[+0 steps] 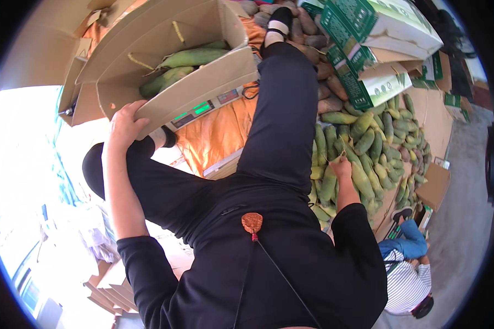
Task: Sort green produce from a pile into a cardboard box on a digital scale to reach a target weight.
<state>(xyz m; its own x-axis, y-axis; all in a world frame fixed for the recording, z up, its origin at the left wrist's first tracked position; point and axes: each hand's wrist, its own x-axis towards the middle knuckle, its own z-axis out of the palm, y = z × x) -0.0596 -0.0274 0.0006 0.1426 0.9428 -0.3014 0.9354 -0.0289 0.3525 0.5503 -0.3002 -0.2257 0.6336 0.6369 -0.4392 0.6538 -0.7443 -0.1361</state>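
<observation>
My left hand [124, 124] grips the near lower corner of an open cardboard box [203, 82] that holds several long green fruits [189, 57]. The box rests on a scale with a green lit display [195, 109]. My right hand [341, 166] is down in a pile of long green fruits [368, 142] at my right, its fingers pinched on the stem end of one fruit [362, 178]. My legs in black trousers stretch forward between the box and the pile.
Orange sacking [219, 134] lies under the scale. Brownish fruits [315, 49] lie beyond the green pile. Green-and-white cartons [379, 33] are stacked at the upper right. Another person in a striped shirt [406, 282] crouches at the lower right. Flat cardboard [107, 293] lies lower left.
</observation>
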